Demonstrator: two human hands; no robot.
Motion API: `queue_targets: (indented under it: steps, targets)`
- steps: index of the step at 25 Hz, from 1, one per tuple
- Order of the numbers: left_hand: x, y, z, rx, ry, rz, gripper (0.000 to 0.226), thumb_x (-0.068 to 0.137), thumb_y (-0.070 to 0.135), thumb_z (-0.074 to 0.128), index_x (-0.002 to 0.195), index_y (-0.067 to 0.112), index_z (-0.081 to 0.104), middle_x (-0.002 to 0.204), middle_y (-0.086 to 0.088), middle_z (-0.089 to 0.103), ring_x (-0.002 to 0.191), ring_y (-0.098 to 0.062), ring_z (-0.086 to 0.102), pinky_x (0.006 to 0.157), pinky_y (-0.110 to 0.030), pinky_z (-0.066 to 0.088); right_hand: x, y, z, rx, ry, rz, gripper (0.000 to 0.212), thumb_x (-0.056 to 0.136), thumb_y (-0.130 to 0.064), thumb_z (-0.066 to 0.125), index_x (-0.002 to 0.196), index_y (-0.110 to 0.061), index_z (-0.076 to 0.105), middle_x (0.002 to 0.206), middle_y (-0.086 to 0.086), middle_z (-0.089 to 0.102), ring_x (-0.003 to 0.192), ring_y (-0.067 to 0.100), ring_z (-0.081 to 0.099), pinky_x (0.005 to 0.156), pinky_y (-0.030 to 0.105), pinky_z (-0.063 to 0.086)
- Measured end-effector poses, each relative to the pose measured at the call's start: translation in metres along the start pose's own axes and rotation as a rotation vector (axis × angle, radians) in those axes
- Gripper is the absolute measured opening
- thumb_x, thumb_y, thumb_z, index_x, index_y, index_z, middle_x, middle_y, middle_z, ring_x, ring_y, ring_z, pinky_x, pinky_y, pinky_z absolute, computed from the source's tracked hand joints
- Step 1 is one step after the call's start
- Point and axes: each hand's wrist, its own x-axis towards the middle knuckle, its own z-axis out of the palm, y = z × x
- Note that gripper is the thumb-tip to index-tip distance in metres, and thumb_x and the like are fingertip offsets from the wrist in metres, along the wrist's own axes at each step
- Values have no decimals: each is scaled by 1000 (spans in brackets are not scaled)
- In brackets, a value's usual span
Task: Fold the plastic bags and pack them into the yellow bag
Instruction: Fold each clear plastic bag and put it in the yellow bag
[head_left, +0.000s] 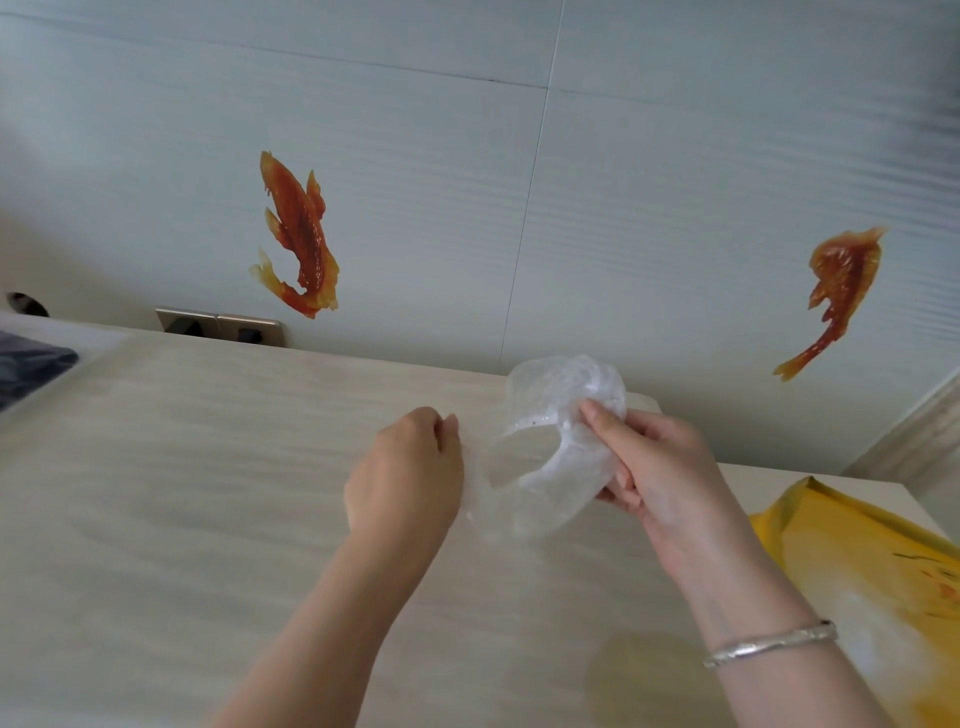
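Stretching a clear plastic bag (550, 457) above the table (208, 493), my left hand (410, 478) and right hand (660, 467) each pinching an end, I judge the folding barely begun, flattening next, the yellow bag (852, 561) waiting nearby.

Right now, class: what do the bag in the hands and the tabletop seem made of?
Plastic bag: thin clear film, crinkled and see-through, likely polythene. Tabletop: pale wood-grain surface with a matte look, possibly laminate; real wood cannot be ruled out.
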Motion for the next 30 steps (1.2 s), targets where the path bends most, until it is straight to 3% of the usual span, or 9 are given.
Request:
queue_targets:
  steps: [4, 7, 10, 13, 18, 21, 23, 26, 30]
  targets:
    - [-2, 16, -7, -623, -336, -40, 53, 87, 67, 40, 108, 23, 60, 104, 6, 66, 97, -14, 62, 78, -24, 49, -7, -8, 3, -74, -206, 103, 27, 84, -34, 68, 67, -13, 70, 51, 0, 60, 48, 12, 58, 58, 25, 53]
    - [-7, 19, -12, -756, -565, -30, 44, 89, 52, 56, 98, 11, 68, 88, -2, 73, 80, -22, 68, 76, -29, 55, -8, -7, 0, -100, -273, 119, 31, 86, -40, 64, 84, -10, 74, 81, 7, 74, 73, 18, 70, 70, 31, 54]
    - [-9, 24, -9, -776, -316, -92, 25, 94, 24, 60, 84, 2, 65, 59, 1, 64, 49, -13, 54, 48, -18, 45, -10, -8, -5, -84, -310, 219, 40, 92, -47, 53, 97, -14, 73, 88, 5, 73, 78, 18, 69, 68, 31, 53]
    - [-7, 23, -5, -700, -116, -84, 23, 96, 20, 53, 87, 0, 61, 53, -4, 64, 37, -14, 49, 42, -18, 41, -11, -2, -4, -44, -311, 250, 28, 97, -32, 51, 86, -15, 69, 78, 6, 67, 66, 17, 63, 54, 26, 50]
    - [-15, 15, 0, -412, -39, -36, 23, 99, 19, 41, 86, 9, 57, 52, -6, 57, 31, -13, 49, 36, -20, 41, 19, 25, -14, -333, 142, -76, 36, 95, -26, 58, 66, -4, 66, 59, 12, 62, 53, 16, 54, 47, 22, 36]
    - [-18, 8, 3, -216, -92, -77, 20, 98, 23, 37, 89, 15, 53, 65, -9, 64, 53, -25, 64, 58, -39, 58, 33, 37, -19, -641, 183, -184, 44, 96, -33, 55, 63, -4, 60, 48, -2, 56, 49, -1, 51, 48, 16, 33]
    - [-21, 5, 1, 59, -142, -49, 23, 98, 36, 38, 99, 16, 49, 81, -6, 67, 73, -28, 67, 68, -38, 56, 33, 41, -17, -736, 176, -200, 33, 97, -37, 49, 81, -12, 63, 64, -8, 61, 60, 0, 53, 52, 18, 33]
    - [-30, 5, -3, 375, -80, 75, 34, 99, 45, 34, 119, 17, 37, 105, 1, 60, 89, -23, 62, 67, -31, 47, 15, 36, -12, -817, 210, -479, 16, 97, -21, 47, 100, -14, 61, 98, -3, 61, 91, 14, 57, 72, 26, 43]
    - [-20, -5, 0, 294, -8, 451, 32, 98, 27, 45, 131, 24, 46, 141, 9, 37, 131, -17, 33, 109, -26, 21, -28, 27, -1, -1049, 18, -605, 31, 99, -17, 41, 126, -16, 55, 124, -5, 56, 117, 10, 49, 94, 19, 39]
